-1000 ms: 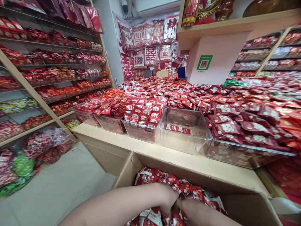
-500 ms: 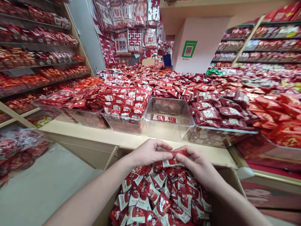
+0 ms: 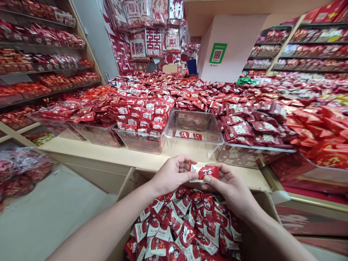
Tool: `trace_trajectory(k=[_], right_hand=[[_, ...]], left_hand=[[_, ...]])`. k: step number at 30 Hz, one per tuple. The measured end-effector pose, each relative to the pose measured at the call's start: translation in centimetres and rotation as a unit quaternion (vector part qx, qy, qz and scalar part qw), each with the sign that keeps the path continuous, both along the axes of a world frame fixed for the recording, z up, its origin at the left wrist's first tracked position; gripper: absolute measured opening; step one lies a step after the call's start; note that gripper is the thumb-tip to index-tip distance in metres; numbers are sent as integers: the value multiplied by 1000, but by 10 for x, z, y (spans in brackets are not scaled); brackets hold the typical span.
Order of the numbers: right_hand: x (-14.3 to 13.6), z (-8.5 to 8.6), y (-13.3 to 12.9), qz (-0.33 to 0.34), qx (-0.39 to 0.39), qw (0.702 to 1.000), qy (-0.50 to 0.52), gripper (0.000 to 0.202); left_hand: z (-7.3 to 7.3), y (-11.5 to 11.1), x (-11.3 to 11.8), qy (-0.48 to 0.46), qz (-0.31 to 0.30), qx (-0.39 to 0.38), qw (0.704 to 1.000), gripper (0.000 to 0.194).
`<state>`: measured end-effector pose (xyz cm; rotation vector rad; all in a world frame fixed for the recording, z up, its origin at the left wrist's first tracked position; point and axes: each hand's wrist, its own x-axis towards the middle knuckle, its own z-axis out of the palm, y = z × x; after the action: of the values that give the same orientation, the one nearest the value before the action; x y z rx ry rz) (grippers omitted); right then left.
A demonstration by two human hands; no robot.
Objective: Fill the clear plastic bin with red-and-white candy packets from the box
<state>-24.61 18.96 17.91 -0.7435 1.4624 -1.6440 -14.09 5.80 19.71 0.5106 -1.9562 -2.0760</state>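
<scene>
Above an open cardboard box (image 3: pixel 125 186), my left hand (image 3: pixel 174 174) pinches the white left end of a small red and white packet (image 3: pixel 204 173). My right hand (image 3: pixel 230 185) grips the same packet at its red right end, thumb on the front. The packet's face shows two cartoon figures. Below my hands the box holds a heap of similar packets (image 3: pixel 176 224). Beyond the box stands a clear plastic bin (image 3: pixel 194 145), where two packets (image 3: pixel 189 135) lie flat side by side at the bottom.
Clear bins heaped with red packets (image 3: pixel 141 116) and dark red packets (image 3: pixel 240 127) flank the low-filled bin on a wooden ledge (image 3: pixel 89 150). Stocked shelves (image 3: pixel 46 70) rise at the left. A white pillar (image 3: pixel 231 47) with a green code sign stands behind the bins.
The packet between my hands has been raised and turned, so its printed front now shows more fully. The whole view has shifted slightly.
</scene>
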Motion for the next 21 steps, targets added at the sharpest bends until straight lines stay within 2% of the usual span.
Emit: trace_trajectory(k=[3,5,6,8,10,11,13,15,16,19,21], right_hand=[[-3,1,2,-10,-4,999,53,29],[-4,0,3,-83,-19,982,170,26],[-5,-1,3,-131,-30,958,252,25],[-6,-4,4,-186,-60,885,423,19],[-5,-7,5,-162,-93,819,543,16],[-4,-7,6,-130,-109,799,577,18],[-1,-5,7,-57,-133,784,604,26],[2,-2,8,-10,-139,799,585,31],[3,0,7,-12,-135,817,561,31],[3,0,4,-84,-85,884,452,36],[2,-2,1,-80,-34,922,378,40]], left_hand=[[0,-1,0,9,35,-37,999,30],[0,0,-1,30,66,-32,997,32],[1,1,-1,42,74,-12,996,33],[3,7,0,58,57,68,994,37],[5,14,0,60,11,155,986,42],[5,17,0,60,-4,179,982,46],[5,21,0,64,3,188,980,53],[3,20,0,72,28,176,981,56],[2,19,0,76,34,167,982,56],[0,15,1,75,-4,111,991,59],[-1,15,3,57,-42,50,996,61]])
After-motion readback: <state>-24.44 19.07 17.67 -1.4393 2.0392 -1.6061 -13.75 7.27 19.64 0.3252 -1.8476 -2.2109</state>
